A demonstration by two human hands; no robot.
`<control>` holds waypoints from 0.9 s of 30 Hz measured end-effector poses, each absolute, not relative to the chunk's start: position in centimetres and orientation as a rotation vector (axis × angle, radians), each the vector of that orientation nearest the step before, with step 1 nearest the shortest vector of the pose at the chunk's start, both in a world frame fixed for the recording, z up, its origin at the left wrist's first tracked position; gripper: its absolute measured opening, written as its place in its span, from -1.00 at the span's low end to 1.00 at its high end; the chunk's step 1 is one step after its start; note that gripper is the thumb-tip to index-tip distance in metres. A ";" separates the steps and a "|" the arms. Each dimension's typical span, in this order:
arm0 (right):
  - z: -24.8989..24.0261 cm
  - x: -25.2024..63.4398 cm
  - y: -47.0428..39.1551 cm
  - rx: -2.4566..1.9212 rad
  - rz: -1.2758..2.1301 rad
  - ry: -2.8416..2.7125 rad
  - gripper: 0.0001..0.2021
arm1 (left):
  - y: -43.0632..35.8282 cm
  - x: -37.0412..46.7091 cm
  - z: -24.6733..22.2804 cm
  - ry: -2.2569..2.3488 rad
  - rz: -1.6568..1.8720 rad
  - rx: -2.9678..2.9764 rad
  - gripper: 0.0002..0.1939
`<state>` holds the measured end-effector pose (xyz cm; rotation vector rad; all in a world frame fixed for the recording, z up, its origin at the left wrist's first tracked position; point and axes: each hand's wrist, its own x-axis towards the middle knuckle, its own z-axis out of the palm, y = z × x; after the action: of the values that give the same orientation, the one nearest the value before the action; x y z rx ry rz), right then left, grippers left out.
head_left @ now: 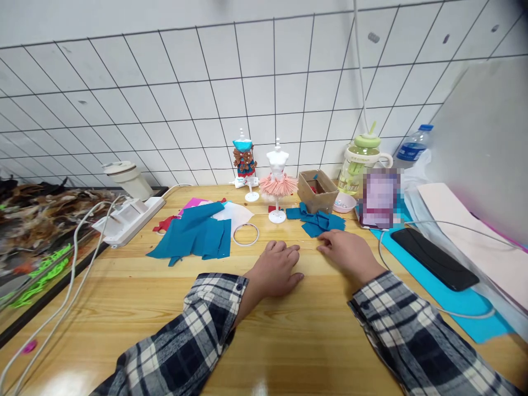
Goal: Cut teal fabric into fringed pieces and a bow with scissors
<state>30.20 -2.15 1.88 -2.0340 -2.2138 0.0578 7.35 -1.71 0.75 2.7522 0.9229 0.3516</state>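
My left hand (277, 268) rests palm down on the wooden table (264, 341), its fingers loosely bent and the thumb apart, holding nothing. Beside it on the right, my right hand (344, 252) lies with its fingertips low at the front edge of crumpled teal paper pieces (319, 221); whether it pinches anything is too small to tell. Behind my left hand stands a white mini mannequin (278, 162) with a pink fringed skirt (278, 186). A clear ring (246, 243) and folded teal paper sheets (198, 234) lie to the left.
A second dressed mannequin (244, 159) stands by the tiled wall. A cardboard box (317, 190), small pink bowl (344, 203), green-lidded bottle (365, 154) and black phone (434, 258) are on the right. At left are a power strip (132, 220) and loose white cables.
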 end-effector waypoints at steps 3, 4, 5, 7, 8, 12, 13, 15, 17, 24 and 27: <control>2.1 30.7 -2.2 -2.066 0.017 -2.149 -0.76 | -1.7 7.4 0.8 0.919 0.337 2.779 -0.64; 2.2 30.5 -2.3 -2.046 0.004 -2.143 -0.74 | -1.7 7.3 0.8 0.918 0.346 2.774 -0.65; 2.3 30.1 -2.5 -2.002 -0.002 -2.159 -0.73 | -1.7 7.3 0.7 0.917 0.356 2.764 -0.65; 2.3 28.9 -2.9 -1.870 0.006 -2.255 -0.69 | -1.7 7.3 0.7 0.924 0.371 2.740 -0.65; 2.3 28.3 -3.1 -1.806 0.015 -2.317 -0.68 | -1.7 7.3 0.6 0.934 0.374 2.730 -0.65; 1.9 26.9 -3.3 -1.780 -0.010 -2.412 -0.70 | -1.8 7.3 0.7 0.970 0.371 2.716 -0.67; 1.8 27.1 -3.2 -1.806 -0.015 -2.388 -0.71 | -1.8 7.3 0.8 0.974 0.366 2.717 -0.68; 1.7 27.7 -3.0 -1.856 0.003 -2.303 -0.73 | -1.8 7.3 0.9 0.980 0.346 2.723 -0.70; 1.8 28.2 -2.9 -1.856 0.052 -2.237 -0.74 | -1.9 7.2 1.0 0.989 0.308 2.746 -0.71; 1.4 26.9 -3.1 -1.775 0.083 -2.338 -0.64 | -2.0 7.2 1.1 1.039 0.185 2.854 -0.68; 0.9 27.1 -2.8 -1.845 0.093 -2.301 -0.66 | -1.9 7.1 1.0 1.034 0.200 2.841 -0.67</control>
<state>27.05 -2.79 0.91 -1.8449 -2.3007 0.0925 7.11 -1.89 1.00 2.8411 1.0340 0.1997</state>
